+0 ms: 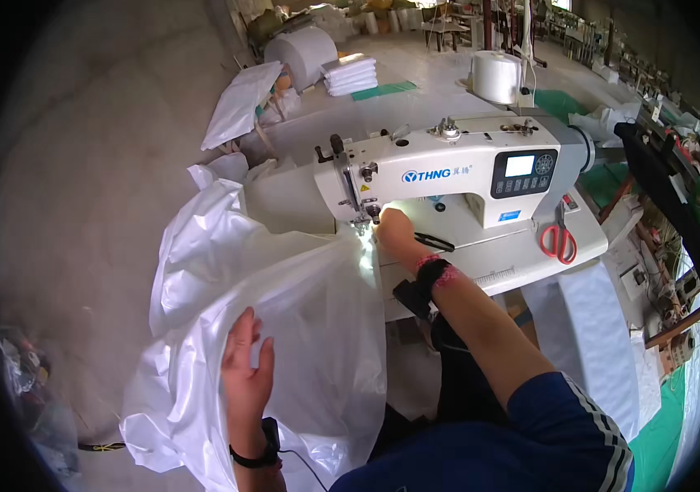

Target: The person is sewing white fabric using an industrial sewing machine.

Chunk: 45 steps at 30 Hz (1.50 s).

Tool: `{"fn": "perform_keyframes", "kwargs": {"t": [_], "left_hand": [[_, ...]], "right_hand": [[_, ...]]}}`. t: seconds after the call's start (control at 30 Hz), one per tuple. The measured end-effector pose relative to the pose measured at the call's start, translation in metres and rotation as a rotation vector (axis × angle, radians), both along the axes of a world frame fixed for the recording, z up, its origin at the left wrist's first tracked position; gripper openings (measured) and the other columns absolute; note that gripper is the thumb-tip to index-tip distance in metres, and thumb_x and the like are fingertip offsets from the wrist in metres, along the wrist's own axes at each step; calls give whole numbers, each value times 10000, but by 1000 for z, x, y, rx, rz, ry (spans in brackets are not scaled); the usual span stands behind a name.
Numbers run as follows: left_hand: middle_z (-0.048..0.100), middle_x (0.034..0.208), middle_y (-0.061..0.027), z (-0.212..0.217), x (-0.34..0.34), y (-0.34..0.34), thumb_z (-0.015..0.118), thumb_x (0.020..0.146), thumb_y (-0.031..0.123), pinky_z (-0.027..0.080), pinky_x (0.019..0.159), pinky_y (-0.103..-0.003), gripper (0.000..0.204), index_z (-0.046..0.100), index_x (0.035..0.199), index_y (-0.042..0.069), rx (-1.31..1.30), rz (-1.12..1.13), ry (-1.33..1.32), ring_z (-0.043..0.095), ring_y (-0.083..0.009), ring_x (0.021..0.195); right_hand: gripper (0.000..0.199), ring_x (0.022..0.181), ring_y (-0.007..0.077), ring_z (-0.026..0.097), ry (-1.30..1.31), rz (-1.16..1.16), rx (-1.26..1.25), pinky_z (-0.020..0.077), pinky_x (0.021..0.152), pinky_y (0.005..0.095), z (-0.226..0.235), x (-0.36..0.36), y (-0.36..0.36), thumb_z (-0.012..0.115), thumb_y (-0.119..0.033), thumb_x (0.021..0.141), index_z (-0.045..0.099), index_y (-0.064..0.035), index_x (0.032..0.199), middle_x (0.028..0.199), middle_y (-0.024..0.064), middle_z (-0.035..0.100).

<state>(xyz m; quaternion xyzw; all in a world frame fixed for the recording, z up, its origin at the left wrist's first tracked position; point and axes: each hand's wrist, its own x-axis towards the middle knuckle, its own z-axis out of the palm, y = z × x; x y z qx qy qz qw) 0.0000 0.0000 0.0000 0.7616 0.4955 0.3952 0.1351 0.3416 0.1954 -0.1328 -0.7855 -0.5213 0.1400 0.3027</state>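
Bare concrete workshop floor, strewn far back with a large white fabric roll [305, 51] and a stack of folded white sheets [350, 75]. Nearer, a white sewing table [530, 258] carrying a white industrial sewing machine [448, 168] with a dark control panel on its front. Behind it, a big white thread cone [497, 76]. Red-handled scissors [559, 240] lying on the table just right of the machine's column; a small black tool, probably thread snips [434, 242], flat on the bed beside the right wrist.

Translucent white plastic sheeting [284, 312] billowing off the table's left edge toward the floor, one corner drawn up under the needle area.

Left hand [245, 369] spread flat on the sheeting low in view, fingers loose and slightly apart, pressing rather than gripping. Right hand [393, 232] reaching in under the machine head, resting on the sheeting right at the presser foot; fingertips lost in glare there, so closed or open cannot be told. Red beaded band and black strap on that wrist; black band on the left wrist; blue sleeve with white stripes at lower right.
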Motion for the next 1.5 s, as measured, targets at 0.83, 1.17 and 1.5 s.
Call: {"fn": "perform_keyframes", "kwargs": {"t": [0.83, 1.17, 1.5], "left_hand": [[555, 1258, -127, 20, 22, -2, 790, 729, 186, 523, 751, -392, 590, 564, 1268, 108, 422, 153, 614, 609, -290, 886], [535, 1254, -86, -1, 37, -21, 767, 716, 153, 372, 985, -535, 538, 598, 1225, 111, 640, 250, 802, 488, -301, 1196], [601, 870, -67, -4, 41, 20, 729, 757, 111, 489, 715, -393, 146, 660, 871, 52, 597, 245, 556, 597, -267, 818]], "right_hand": [[346, 619, 55, 487, 1236, 1213, -593, 393, 532, 236, 9, -143, -259, 608, -287, 932, 640, -49, 1180, 874, 12, 634], [413, 621, 82, 488, 1648, 553, -545, 352, 500, 205, 13, -124, -269, 585, -320, 973, 509, -66, 1290, 1039, 52, 648], [196, 471, 62, 358, 1735, 381, -302, 274, 437, 219, 7, -149, -266, 622, -216, 958, 571, -61, 1066, 732, 20, 541]]}}
